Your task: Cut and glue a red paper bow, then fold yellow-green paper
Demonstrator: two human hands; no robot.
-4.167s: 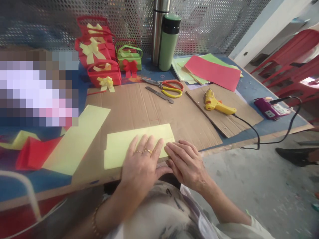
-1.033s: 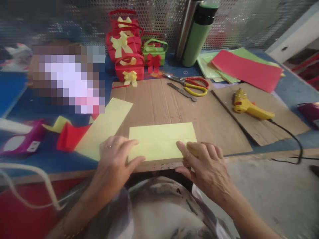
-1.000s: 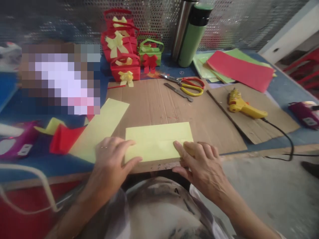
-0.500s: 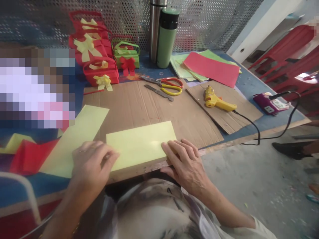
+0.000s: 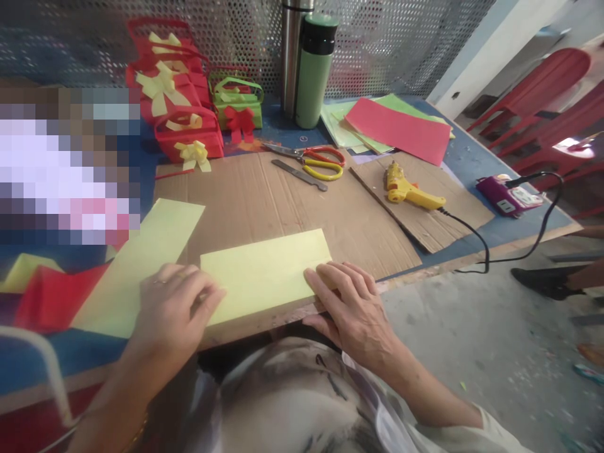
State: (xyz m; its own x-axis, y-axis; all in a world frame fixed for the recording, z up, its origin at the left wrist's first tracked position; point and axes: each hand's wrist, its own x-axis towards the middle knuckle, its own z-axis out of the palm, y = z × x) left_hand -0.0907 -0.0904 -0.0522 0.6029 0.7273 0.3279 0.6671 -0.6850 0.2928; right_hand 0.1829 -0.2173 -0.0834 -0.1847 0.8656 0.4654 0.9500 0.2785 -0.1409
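A pale yellow paper sheet (image 5: 264, 270) lies flat along the near edge of the cardboard in front of me. My left hand (image 5: 177, 308) is closed in a pinch at its left end, with thumb and forefinger together. At the right end, the bent fingers of my right hand (image 5: 349, 302) hold the sheet down. The right thumb hangs lower, by the table edge. Beside and partly behind my left hand lies another yellow paper strip (image 5: 155, 245), set at a slant.
Scissors (image 5: 323, 162) and a flat metal blade (image 5: 299, 175) lie on the cardboard (image 5: 236, 201). To the right are a yellow glue gun (image 5: 410, 190) and a purple power socket (image 5: 508, 196). Red paper bags (image 5: 189, 135), a green bottle (image 5: 314, 82) and a red paper sheet (image 5: 401, 129) stand or lie behind.
The view has shifted very slightly. Both hands and the yellow sheet keep nearly the same places.
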